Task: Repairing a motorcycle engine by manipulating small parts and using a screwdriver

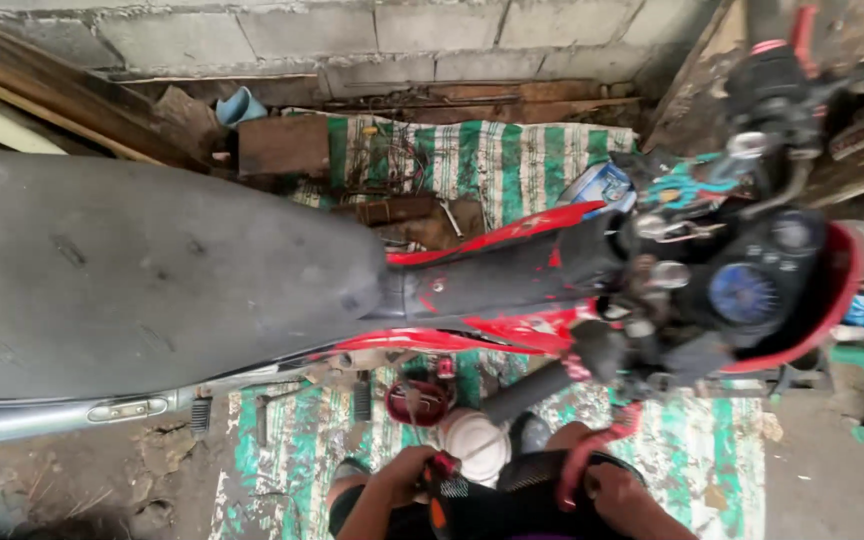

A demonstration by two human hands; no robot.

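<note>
Fingers [407, 475] above green-striped mat [282, 450], block-walled shed.

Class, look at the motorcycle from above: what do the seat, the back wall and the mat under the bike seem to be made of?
Seat: likely vinyl or leatherette, matte grey-black, scuffed and dusty.
Back wall: grey concrete blocks, rough, with visible mortar joints.
Mat: probably woven plastic or fabric, green and white stripes, worn and dirty.

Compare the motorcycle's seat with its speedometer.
The seat is big, long, matte grey-black and scuffed; the speedometer is small, round and blue-faced. The seat fills the left of the view; the speedometer sits at the right, inside the red cowl. Both belong to the same red motorcycle, seen from above. Below, both hands work near it.
</note>
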